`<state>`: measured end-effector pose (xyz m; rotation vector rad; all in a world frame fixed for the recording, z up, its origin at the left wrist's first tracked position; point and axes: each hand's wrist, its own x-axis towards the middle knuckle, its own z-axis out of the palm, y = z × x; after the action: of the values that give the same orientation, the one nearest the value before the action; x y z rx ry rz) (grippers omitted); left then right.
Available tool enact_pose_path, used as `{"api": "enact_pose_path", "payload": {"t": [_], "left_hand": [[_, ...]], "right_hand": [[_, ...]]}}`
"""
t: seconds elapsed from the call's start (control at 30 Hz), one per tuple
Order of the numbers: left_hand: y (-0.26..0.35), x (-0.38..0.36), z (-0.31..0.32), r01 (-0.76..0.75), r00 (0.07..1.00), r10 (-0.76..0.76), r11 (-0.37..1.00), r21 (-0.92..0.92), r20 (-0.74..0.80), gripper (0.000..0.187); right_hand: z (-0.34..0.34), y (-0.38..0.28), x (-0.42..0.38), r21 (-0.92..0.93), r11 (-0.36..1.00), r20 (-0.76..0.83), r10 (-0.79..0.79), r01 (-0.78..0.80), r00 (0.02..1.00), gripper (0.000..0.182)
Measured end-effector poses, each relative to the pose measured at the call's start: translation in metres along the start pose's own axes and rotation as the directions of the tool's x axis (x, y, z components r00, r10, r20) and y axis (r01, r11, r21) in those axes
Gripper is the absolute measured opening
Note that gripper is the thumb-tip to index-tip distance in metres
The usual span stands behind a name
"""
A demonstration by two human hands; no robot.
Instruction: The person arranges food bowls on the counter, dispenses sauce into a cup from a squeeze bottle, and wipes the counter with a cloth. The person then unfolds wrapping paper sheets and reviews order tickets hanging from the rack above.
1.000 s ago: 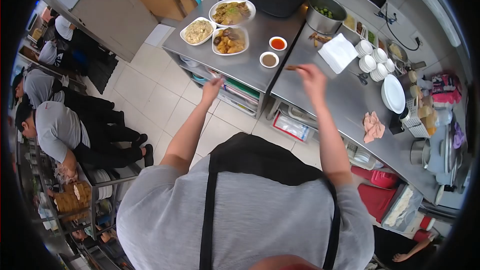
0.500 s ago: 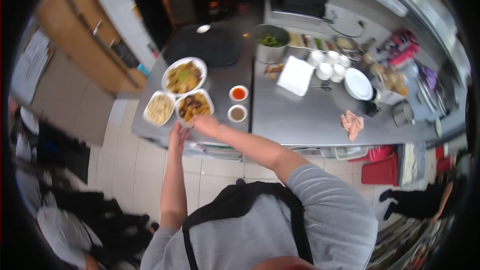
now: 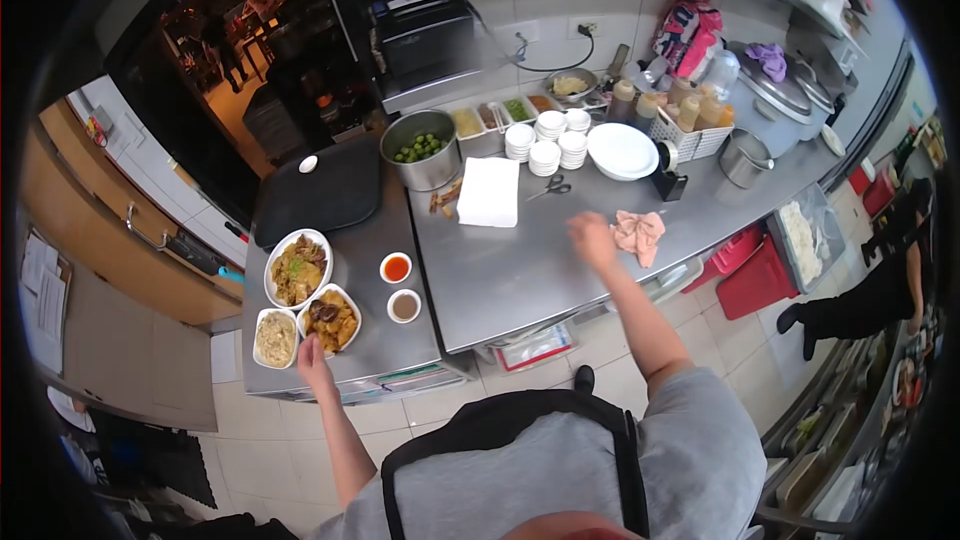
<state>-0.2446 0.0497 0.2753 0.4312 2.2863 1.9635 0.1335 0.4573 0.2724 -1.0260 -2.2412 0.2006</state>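
My left hand [image 3: 315, 364] is at the near edge of a square white bowl [image 3: 352, 338] of browned food pieces, fingers extended at its rim. Touching that bowl are an oval white dish [image 3: 270, 278] of food topped with chopped green and a smaller white bowl [image 3: 262, 352] of pale shredded food. My right hand [image 3: 592, 240] is over the steel counter, just left of a crumpled pink cloth [image 3: 638, 237]. Its fingers are loosely bent and slightly blurred, with nothing seen in them.
Two sauce cups, one red [image 3: 396, 267] and one brown [image 3: 404, 307], stand right of the dishes. Behind are a black tray [image 3: 325, 190], a pot of greens [image 3: 425, 168], white paper [image 3: 489, 192], scissors [image 3: 556, 186], stacked cups [image 3: 545, 156] and white plates [image 3: 622, 152].
My right hand has left the square bowl and moved right, near the pink cloth. My left hand stays by the bowl's near edge. The view has turned toward the right.
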Motion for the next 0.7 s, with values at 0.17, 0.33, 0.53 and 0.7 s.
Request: {"api": "enact_pose_path", "payload": {"t": [0.17, 0.33, 0.53, 0.7], "left_hand": [[0.042, -0.044, 0.146, -0.254, 0.946, 0.249, 0.967, 0.001, 0.207, 0.017], [0.074, -0.107, 0.262, -0.23, 0.919, 0.211, 0.973, 0.018, 0.333, 0.016], [0.142, -0.14, 0.344, -0.297, 0.877, 0.273, 0.955, 0.001, 0.397, 0.014], [0.206, -0.13, 0.388, -0.381, 0.837, 0.374, 0.922, -0.067, 0.399, 0.014]], "right_hand": [[-0.039, 0.142, -0.016, -0.388, 0.919, 0.245, 0.171, -0.065, 0.954, 0.016], [-0.04, 0.198, -0.007, 0.074, 0.961, 0.157, 0.251, -0.265, 0.955, 0.009], [-0.064, 0.203, 0.028, 0.23, 0.965, 0.196, 0.081, -0.126, 0.977, 0.014], [0.007, 0.131, -0.013, 0.609, 0.778, 0.143, 0.083, -0.154, 0.986, 0.031]]}}
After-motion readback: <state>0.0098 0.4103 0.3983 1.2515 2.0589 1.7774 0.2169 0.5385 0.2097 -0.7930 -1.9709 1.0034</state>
